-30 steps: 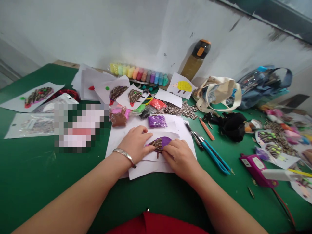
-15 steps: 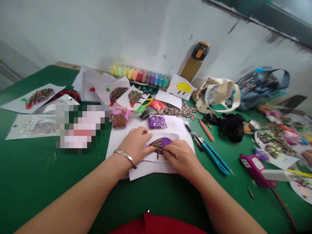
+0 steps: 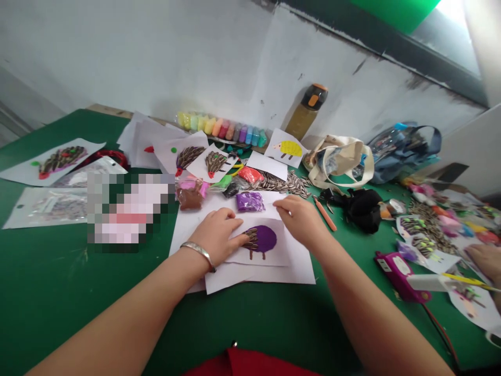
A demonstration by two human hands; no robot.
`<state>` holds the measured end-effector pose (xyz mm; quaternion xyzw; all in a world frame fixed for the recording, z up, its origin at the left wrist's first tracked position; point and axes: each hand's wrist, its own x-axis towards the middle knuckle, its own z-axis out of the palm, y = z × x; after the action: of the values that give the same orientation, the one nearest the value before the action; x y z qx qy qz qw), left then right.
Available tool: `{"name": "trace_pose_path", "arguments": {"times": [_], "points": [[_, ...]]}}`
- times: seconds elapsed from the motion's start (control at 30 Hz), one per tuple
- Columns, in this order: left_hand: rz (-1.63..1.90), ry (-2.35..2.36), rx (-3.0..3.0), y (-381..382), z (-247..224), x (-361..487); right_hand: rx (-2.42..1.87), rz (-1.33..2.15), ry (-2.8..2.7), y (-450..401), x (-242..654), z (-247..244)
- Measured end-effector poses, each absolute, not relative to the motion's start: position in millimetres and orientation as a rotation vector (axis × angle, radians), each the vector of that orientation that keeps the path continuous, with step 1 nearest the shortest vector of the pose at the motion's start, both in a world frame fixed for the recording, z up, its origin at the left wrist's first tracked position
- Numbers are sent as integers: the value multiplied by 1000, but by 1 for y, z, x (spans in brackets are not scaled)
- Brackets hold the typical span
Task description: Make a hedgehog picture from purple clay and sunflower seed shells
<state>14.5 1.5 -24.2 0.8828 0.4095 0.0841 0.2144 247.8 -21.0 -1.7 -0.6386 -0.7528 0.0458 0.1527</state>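
A small white sheet (image 3: 278,256) carries a purple clay oval (image 3: 267,239) with brown legs; striped seeds (image 3: 251,238) cover its left part. My left hand (image 3: 219,235) rests on the sheet's left side, fingers apart, thumb tip beside the seeds. Above the sheet's upper right, my right hand (image 3: 299,216) is closed, thumb and index finger pinched together; anything between them is too small to name. Just behind the sheet lies a packet of purple clay (image 3: 250,202). A heap of loose seeds (image 3: 287,183) is farther back.
Behind are clay packets (image 3: 190,193), seed hedgehog pictures (image 3: 215,161), a bottle (image 3: 307,110) and a cloth bag (image 3: 344,159). An orange tool (image 3: 325,214) lies right of the papers. At the far right, another person's hand (image 3: 485,258) is near a purple device (image 3: 401,277).
My right hand has lifted off the purple oval and moved up and right, uncovering its right side. My left hand stays on the sheet. The view has shifted slightly.
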Motion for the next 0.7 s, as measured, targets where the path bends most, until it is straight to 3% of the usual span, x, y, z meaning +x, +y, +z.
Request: {"name": "trace_pose_path", "arguments": {"times": [0.1, 0.33, 0.7], "points": [[230, 1146, 2435, 1, -24, 14, -1940, -81, -2233, 15, 256, -5], [236, 1170, 2418, 1, -25, 15, -2010, -160, -2295, 55, 263, -30], [183, 1179, 2442, -1, -23, 16, -2066, -223, -2079, 18, 257, -12]]}}
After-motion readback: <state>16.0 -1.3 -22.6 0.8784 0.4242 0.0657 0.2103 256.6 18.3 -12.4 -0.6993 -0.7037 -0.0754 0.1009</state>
